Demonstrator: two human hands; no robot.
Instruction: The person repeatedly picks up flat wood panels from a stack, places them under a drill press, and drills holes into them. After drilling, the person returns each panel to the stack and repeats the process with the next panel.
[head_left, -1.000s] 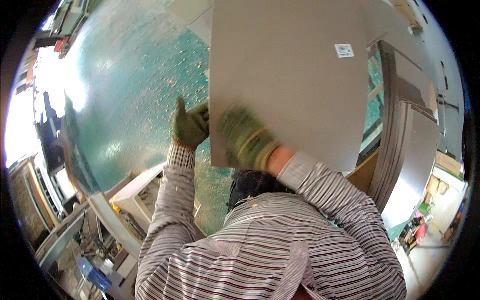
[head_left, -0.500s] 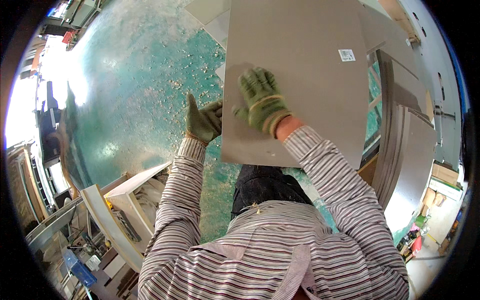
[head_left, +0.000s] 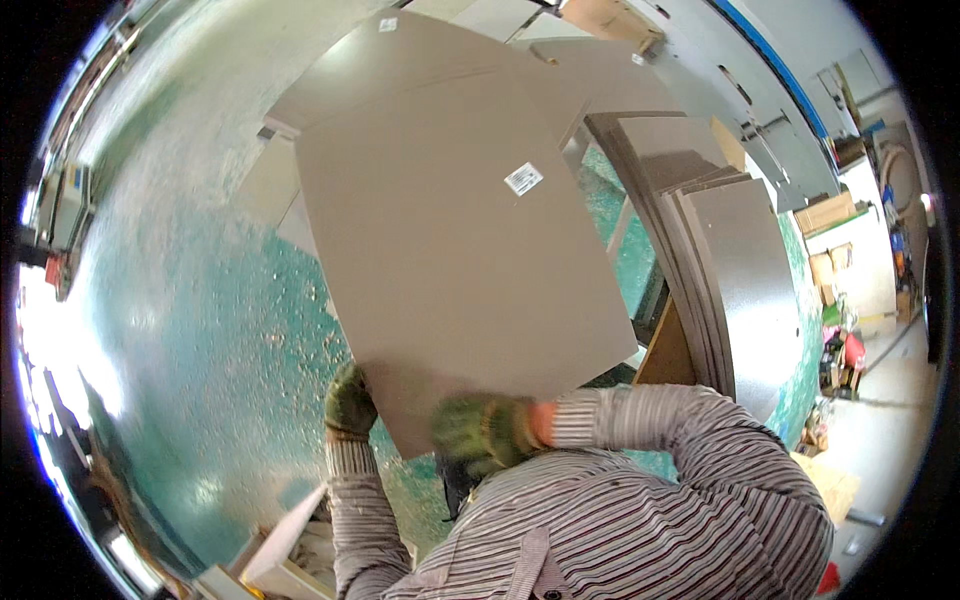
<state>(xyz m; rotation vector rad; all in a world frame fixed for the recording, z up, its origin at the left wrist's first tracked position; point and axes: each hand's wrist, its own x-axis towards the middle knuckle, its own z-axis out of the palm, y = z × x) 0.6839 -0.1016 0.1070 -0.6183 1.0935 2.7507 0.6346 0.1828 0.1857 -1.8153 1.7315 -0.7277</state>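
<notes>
A large flat taupe panel (head_left: pixel 450 250) with a white label (head_left: pixel 523 179) lies in front of me, its near end close to my body. My left hand (head_left: pixel 350 402), in a green work glove, is at the panel's left edge near the close corner. Its fingers look curled against that edge, and their tips are partly hidden. My gloved right hand (head_left: pixel 485 432) is over the panel's near edge, close to my shirt. Motion smears its fingers, so their shape does not show.
Several similar panels (head_left: pixel 735 290) stand in a leaning stack at the right. Wood chips (head_left: pixel 300 320) litter the green floor at the left. An open pale wooden box (head_left: pixel 285 550) is at the lower left. Cardboard pieces (head_left: pixel 830 212) lie beyond the stack.
My view has swung to the right. My right hand has moved from the panel's upper surface back to its near edge. My left hand stays at the left edge, its thumb no longer raised.
</notes>
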